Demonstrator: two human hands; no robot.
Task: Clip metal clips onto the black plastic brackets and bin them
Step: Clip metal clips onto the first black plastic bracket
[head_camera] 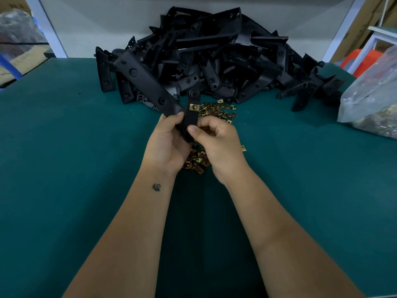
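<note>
We see a green table (64, 147) with cardboard boxes (19, 61) past its far left edge. Left of centre, the left hand (166, 145) is raised over the table, fingers and thumb curled round the lower end of a black plastic bracket (148, 82); the bracket's long arm slants up and to the left, a shorter arm stands upright. A brass-coloured metal clip (194, 107) already sits on that upright arm, just above the thumb. Behind it, a big pile of black brackets (214, 57) fills the far middle of the table. Loose metal clips (217, 110) lie scattered on the table just in front of the pile, and more show under and between the two hands. The right hand (217, 143) is just beside the left, fingers curled in, thumb pressed on the bracket's lower end; we cannot tell whether it also holds a clip inside the curl. At far right, a clear plastic bag (371, 100) rests on the table edge, contents blurred.
</note>
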